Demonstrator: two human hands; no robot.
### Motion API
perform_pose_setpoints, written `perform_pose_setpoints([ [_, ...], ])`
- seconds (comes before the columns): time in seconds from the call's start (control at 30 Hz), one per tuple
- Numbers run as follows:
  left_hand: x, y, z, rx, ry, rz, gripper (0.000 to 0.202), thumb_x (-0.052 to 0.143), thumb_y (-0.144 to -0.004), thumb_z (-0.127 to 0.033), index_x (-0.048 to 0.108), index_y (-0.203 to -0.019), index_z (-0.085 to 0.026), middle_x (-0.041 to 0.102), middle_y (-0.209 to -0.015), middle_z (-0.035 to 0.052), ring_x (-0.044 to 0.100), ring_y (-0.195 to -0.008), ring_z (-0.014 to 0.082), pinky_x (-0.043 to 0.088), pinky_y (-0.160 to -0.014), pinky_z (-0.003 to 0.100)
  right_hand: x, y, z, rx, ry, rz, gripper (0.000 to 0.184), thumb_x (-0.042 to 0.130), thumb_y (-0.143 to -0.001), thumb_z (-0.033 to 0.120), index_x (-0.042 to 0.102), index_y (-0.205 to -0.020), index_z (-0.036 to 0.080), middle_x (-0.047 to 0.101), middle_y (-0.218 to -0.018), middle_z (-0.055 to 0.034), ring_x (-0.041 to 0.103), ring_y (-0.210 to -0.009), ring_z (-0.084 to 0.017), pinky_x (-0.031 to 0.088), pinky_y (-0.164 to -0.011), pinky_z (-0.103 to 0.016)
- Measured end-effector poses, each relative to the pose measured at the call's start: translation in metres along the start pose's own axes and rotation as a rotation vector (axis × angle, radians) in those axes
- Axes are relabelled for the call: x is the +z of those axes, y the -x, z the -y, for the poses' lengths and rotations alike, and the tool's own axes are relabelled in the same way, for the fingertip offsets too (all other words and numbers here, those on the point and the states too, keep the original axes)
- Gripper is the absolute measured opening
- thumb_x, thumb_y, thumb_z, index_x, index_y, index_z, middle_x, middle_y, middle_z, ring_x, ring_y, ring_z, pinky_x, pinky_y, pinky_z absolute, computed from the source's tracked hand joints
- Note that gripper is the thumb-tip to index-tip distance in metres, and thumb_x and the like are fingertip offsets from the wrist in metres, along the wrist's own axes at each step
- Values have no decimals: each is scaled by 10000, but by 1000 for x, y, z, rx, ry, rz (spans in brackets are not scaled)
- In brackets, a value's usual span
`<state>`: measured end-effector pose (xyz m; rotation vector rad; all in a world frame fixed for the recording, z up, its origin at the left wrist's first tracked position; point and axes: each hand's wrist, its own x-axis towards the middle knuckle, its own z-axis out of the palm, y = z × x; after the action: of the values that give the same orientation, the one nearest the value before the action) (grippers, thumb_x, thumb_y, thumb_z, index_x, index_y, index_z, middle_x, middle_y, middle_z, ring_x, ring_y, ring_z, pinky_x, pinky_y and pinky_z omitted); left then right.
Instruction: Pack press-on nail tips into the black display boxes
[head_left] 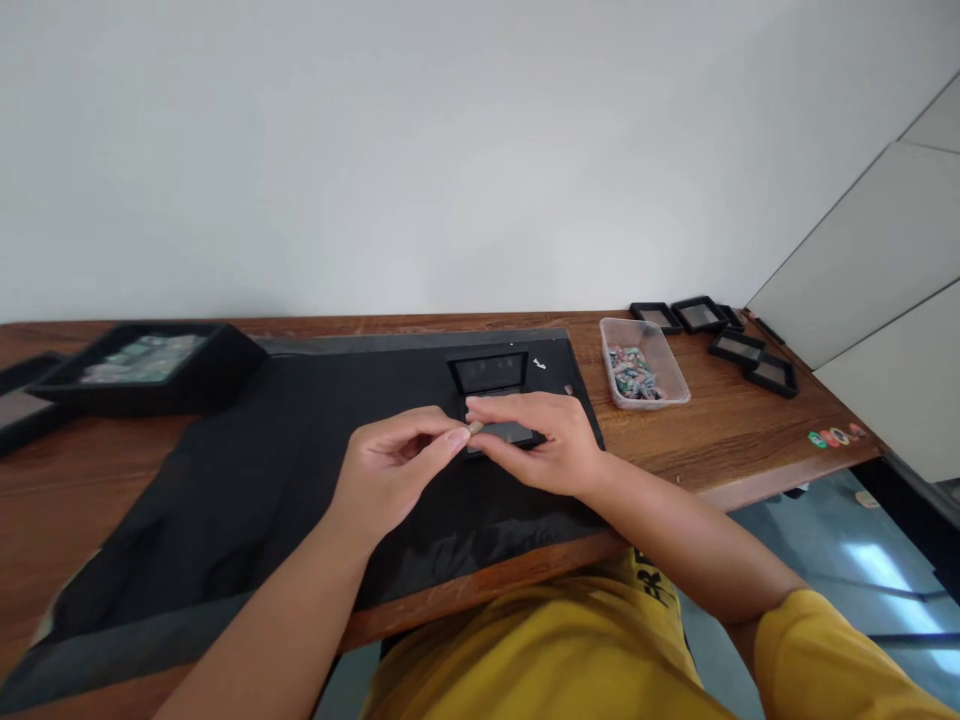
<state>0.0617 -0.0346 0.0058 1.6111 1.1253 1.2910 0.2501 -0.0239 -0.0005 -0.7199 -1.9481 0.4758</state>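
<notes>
My left hand (397, 465) and my right hand (544, 435) meet at the fingertips, both pinching a small tan piece (476, 427). Its kind is too small to make out. Just beneath and behind the fingers, a small black box with its lid (491, 373) raised rests on a black sheet (315, 470). My right hand covers much of the box's lower part. Close behind it on the sheet lies a tiny white scrap (539, 364).
On the wooden table (675, 445), a clear plastic tub (679, 385) holds many small colourful pieces. Several black frames (700, 316) lie at the back right. Round colourful stickers (838, 437) are near the right edge. A large black box (225, 360) stands left, and a white wall rises behind.
</notes>
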Motion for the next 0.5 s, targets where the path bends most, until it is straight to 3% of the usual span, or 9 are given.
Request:
perform_pose_setpoints([
  [0.13, -1, 0, 0, 16, 5, 13, 214, 751, -751, -425, 731, -609, -265, 663, -574, -1, 565, -552, 160, 467, -533, 288, -1, 0, 0, -36, -2, -2, 180, 697, -966, 334, 810, -1072, 242, 831, -1055, -57, 790, -1048, -211, 626, -994, -361],
  [0.3, -1, 0, 1, 32, 46, -10, 162, 774, -734, -370, 774, -622, -252, 693, -592, 10, 581, -559, 148, 473, -528, 274, -1, -1, -1, 34, -7, 68, 210, 704, -967, 327, 799, -1146, 269, 829, -1058, -48, 785, -1038, -205, 594, -1045, -404],
  [0.5, -1, 1, 4, 124, 107, -15, 99, 779, -771, -282, 810, -684, -245, 724, -628, 9, 610, -572, 129, 480, -537, 247, 2, -2, -3, 59, -135, 48, 245, 675, -985, 338, 786, -1192, 269, 829, -1028, -44, 782, -944, -179, 624, -922, -339],
])
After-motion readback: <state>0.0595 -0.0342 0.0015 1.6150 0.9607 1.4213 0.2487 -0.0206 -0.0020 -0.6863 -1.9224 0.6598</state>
